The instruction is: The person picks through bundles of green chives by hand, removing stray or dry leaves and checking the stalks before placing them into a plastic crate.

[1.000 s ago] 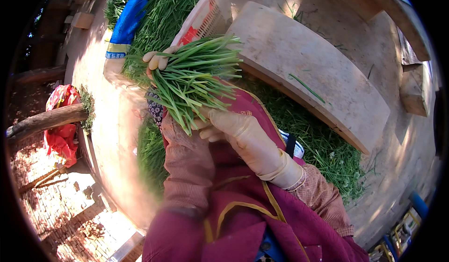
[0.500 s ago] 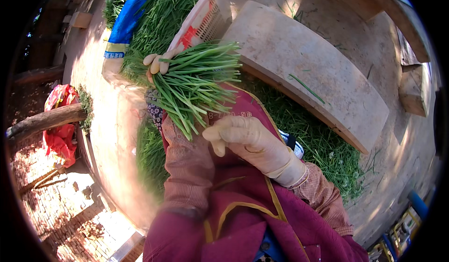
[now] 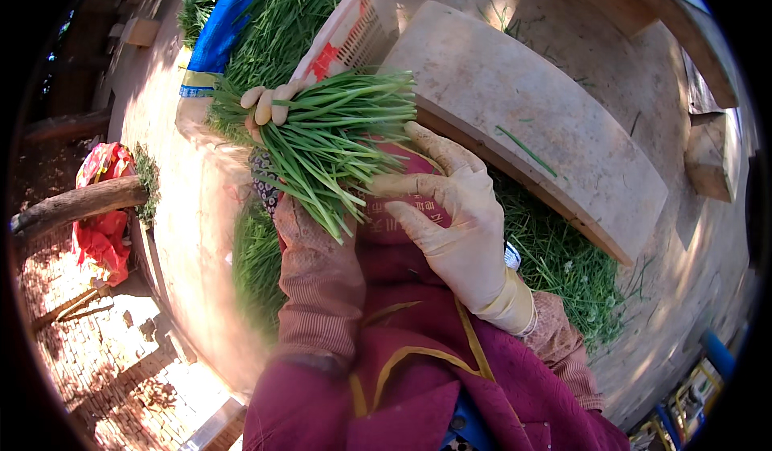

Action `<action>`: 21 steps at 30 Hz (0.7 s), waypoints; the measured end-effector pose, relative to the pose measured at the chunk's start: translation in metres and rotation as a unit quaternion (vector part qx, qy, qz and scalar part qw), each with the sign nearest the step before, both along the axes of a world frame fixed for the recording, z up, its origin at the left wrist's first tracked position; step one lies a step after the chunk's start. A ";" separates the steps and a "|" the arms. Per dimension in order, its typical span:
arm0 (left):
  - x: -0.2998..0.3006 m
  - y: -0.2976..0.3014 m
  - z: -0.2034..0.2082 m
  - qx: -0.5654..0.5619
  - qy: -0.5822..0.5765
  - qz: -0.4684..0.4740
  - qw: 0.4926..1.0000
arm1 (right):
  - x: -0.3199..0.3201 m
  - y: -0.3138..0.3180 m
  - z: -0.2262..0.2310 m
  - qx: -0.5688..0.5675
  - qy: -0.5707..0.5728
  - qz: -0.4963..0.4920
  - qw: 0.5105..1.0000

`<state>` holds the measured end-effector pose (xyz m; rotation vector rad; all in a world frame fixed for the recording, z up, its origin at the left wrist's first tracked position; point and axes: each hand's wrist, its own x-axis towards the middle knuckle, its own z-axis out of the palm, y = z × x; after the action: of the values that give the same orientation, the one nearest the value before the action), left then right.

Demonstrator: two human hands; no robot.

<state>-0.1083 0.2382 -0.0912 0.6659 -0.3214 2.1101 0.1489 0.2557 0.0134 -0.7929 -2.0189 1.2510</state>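
My left hand (image 3: 270, 107), in a cream rubber glove, is closed around a thick bunch of garlic chives (image 3: 342, 133). The pale-green stem ends fan out to the right and toward me, while the leafy part trails behind the hand. My right hand (image 3: 462, 226), gloved the same way, is beside the stem ends with fingers spread and thumb apart. Nothing shows in its grasp. Its fingertips come close to the stems, and whether they touch cannot be made out. Below both hands is my maroon apron (image 3: 418, 306) with yellow trim.
A long pale board or bench (image 3: 531, 105) bears a few loose blades. Trimmings (image 3: 563, 274) lie heaped below its near edge. Beyond my left hand are a pink-white plastic basket (image 3: 346, 32), a large heap of greens (image 3: 281, 32) and a blue sack (image 3: 225, 28). A red bag (image 3: 103, 238) lies far left.
My right hand has moved up and opened, its curled fingers now spread near the stem ends. The left hand keeps the bunch in nearly the same place.
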 end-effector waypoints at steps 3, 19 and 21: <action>0.006 -0.001 0.010 -0.037 0.013 0.025 0.999 | -0.013 -0.006 -0.015 -0.034 0.022 -0.025 0.999; 0.015 0.003 0.017 -0.074 0.046 0.015 0.996 | -0.017 -0.004 -0.044 -0.259 0.018 -0.006 0.966; 0.015 0.001 0.019 -0.094 0.075 0.023 0.993 | -0.014 -0.004 -0.047 -0.365 0.014 0.010 0.931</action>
<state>-0.0933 0.2392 -0.0725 0.7202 -0.0246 2.0888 0.1346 0.2515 -0.0331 -1.0690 -1.5153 2.0488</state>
